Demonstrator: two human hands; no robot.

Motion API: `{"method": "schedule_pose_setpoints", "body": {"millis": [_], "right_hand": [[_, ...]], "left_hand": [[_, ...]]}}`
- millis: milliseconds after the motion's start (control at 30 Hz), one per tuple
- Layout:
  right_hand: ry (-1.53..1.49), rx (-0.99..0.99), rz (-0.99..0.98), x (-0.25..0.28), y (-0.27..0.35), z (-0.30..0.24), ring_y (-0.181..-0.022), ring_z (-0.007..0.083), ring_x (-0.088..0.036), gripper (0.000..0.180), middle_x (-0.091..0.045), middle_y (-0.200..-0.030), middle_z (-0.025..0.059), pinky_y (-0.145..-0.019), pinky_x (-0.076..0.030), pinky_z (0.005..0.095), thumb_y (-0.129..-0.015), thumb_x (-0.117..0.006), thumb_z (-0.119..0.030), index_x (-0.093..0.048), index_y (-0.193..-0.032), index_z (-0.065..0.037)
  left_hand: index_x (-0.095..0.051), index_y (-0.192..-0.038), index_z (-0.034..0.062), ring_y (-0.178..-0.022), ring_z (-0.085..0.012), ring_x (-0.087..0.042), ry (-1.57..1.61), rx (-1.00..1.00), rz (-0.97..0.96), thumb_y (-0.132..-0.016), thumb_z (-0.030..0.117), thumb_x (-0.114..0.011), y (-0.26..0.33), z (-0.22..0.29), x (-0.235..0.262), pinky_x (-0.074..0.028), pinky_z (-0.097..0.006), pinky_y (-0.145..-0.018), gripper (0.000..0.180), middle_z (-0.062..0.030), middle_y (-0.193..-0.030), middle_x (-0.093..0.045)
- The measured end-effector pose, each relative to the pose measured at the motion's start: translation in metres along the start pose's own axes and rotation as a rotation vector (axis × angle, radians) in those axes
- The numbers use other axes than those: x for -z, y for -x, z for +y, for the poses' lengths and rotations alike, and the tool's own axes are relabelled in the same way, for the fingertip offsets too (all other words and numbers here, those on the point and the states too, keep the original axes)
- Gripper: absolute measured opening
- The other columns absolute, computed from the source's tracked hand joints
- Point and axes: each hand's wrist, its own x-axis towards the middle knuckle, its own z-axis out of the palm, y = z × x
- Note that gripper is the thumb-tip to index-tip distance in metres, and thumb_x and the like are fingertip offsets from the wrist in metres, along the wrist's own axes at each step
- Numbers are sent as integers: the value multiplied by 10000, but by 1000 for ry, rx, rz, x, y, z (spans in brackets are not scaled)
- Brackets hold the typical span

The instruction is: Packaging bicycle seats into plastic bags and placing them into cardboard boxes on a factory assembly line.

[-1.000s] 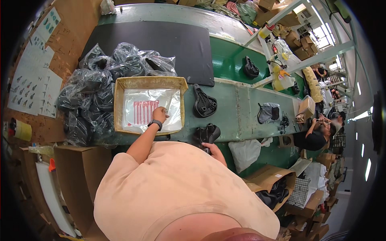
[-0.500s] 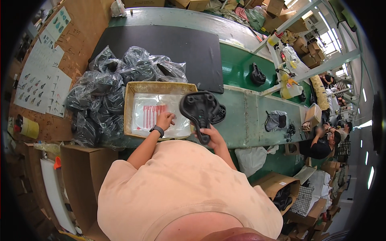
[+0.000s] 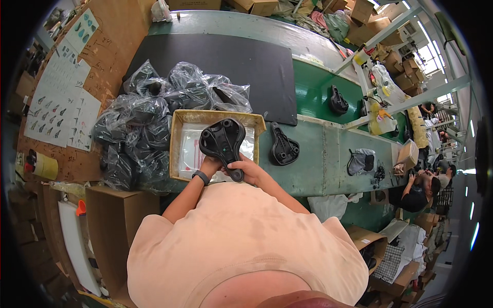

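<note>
A black bicycle saddle is held over a shallow cardboard box, its ribbed underside showing and its narrow nose toward me. My right hand is closed around the nose. Against the saddle's left edge lies my left hand, a dark band on its wrist; the saddle hides most of its fingers, so their grip is unclear. Inside the box a clear bag or sheet with red-and-white strips shows partly past the saddle. A second black saddle rests underside up on the bench, right of the box.
Plastic-wrapped saddles are heaped left of the box. Behind them lies a black mat. Another saddle sits on the green surface farther right. A grey pouch lies along the bench, with a co-worker beyond.
The held saddle has moved left over the box and tilted. My left hand has come from above the strips to the saddle's edge. The second saddle now shows in full.
</note>
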Motion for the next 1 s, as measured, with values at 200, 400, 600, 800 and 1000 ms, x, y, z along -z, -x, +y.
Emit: {"method": "schedule_pose_setpoints", "body": {"millis": [200, 400, 600, 800, 1000], "right_hand": [[-47, -31, 46, 9, -5, -3, -1060, 306, -742, 621, -665, -1268, 168, -927, -657, 423, -885, -707, 44, -471, -1455, -27], [95, 44, 198, 43, -12, -6, -985, 299, -751, 504, -707, -1111, 175, -862, -662, 426, -896, -721, 29, -528, -1359, -8], [-110, 72, 197, 61, 12, 6, -922, 292, -738, 515, -714, -1067, 189, -845, -644, 433, -890, -733, 1, -528, -1362, -22], [117, 183, 201, 33, 30, -9, -976, 276, -737, 746, -709, -1135, 141, -870, -629, 420, -832, -746, 74, -440, -1499, -58], [304, 302, 237, 34, 29, -20, -1041, 240, -726, 794, -704, -1219, 121, -937, -594, 386, -799, -765, 105, -464, -1517, -47]], "left_hand": [[-738, -1157, 43, -871, -157, -739, 218, 139, -204, -1005, 153, -717, -3, -17, 18, -615, -308, -773, 188, -57, -998, -767], [-728, -1126, 55, -885, -165, -734, 241, 221, -64, -1059, 253, -699, -16, 5, 30, -601, -300, -826, 212, -53, -1025, -763], [-707, -1144, 93, -931, -160, -720, 648, 224, 2, -1061, 257, -687, -30, 41, 94, -596, -333, -891, 185, -23, -1020, -751], [-743, -1039, 101, -794, -142, -661, 88, 308, -34, -1011, 307, -744, -12, 56, 85, -558, -304, -789, 207, 4, -894, -712], [-762, -1016, 96, -715, -77, -584, -431, 47, -11, -1016, 342, -747, -31, 34, 65, -496, -267, -668, 246, 47, -855, -667]]}}
